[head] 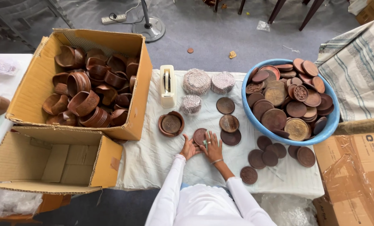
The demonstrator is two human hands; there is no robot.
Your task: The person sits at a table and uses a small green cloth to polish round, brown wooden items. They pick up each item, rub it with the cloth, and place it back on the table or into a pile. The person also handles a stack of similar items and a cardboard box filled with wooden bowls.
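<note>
My left hand [189, 147] and my right hand [213, 146] rest close together on the white cloth [153, 159], both touching a small round brown wooden disc [200, 135]. The fingers of the right hand lie spread over its right edge; the left hand cups its lower left edge. Both arms wear white sleeves. Just left of the hands sits a round wooden holder [171, 124] with a disc inside. Three loose discs [229, 122] lie in a column to the right.
A blue bowl [321, 132] heaped with discs stands at right, with several more discs [275, 155] below it. An open cardboard box [36, 79] of wooden holders stands at left, an empty box [107, 161] in front. Wrapped disc stacks [196, 81] and a tape dispenser [167, 86] lie behind.
</note>
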